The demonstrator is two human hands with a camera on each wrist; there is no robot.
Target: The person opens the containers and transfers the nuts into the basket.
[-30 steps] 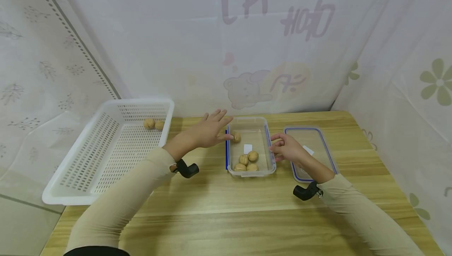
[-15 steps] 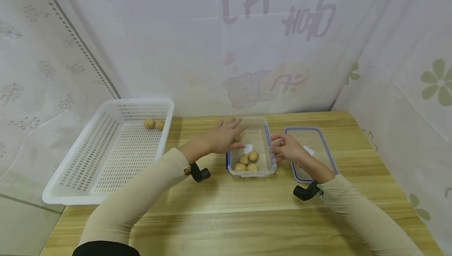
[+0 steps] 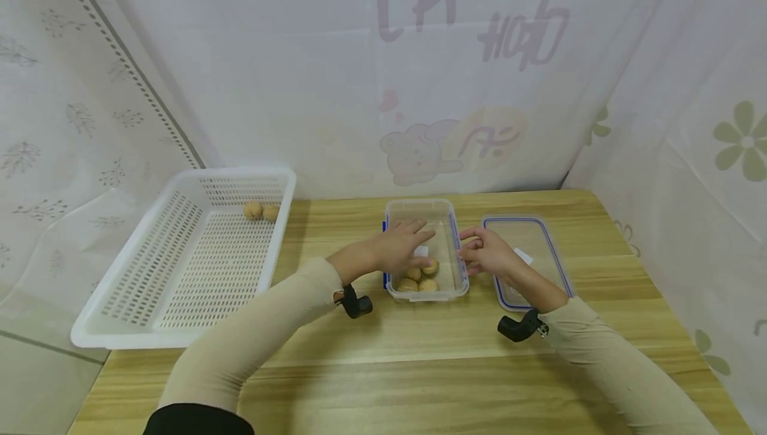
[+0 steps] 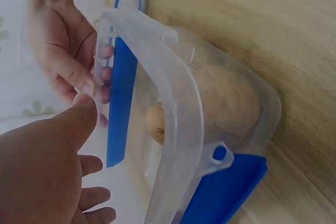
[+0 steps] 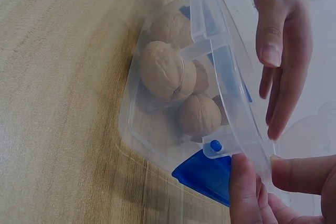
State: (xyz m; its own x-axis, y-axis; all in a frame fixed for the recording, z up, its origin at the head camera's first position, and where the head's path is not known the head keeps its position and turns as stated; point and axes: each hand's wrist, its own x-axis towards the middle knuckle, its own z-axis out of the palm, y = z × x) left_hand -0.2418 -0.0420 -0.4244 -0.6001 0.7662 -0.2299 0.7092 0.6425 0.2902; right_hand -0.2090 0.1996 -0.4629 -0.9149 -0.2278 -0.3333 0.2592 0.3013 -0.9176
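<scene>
In the head view, a clear lidded-type plastic box (image 3: 428,296) with blue side clips stands uncovered on the wooden table. Several walnuts (image 3: 428,284) lie at its near end. My left hand (image 3: 400,248) hovers over the box with fingers stretched out, holding nothing; it hides part of the walnuts. At the box's right side, my right hand (image 3: 493,254) pinches the rim between thumb and fingers, as the right wrist view shows beside a hanging blue clip (image 5: 205,179). From the left wrist view, a large walnut (image 4: 226,100) shows through the wall.
Left of the box, a white perforated basket (image 3: 287,202) holds two walnuts (image 3: 253,210) in its far right corner. A clear lid (image 3: 530,227) with a blue seal lies flat to the right, partly under my right forearm. Patterned cloth hangs behind the table.
My left hand has moved right and toward me, from the box's left rim to above its inside, its fingers staying spread. My right hand has kept its place on the box.
</scene>
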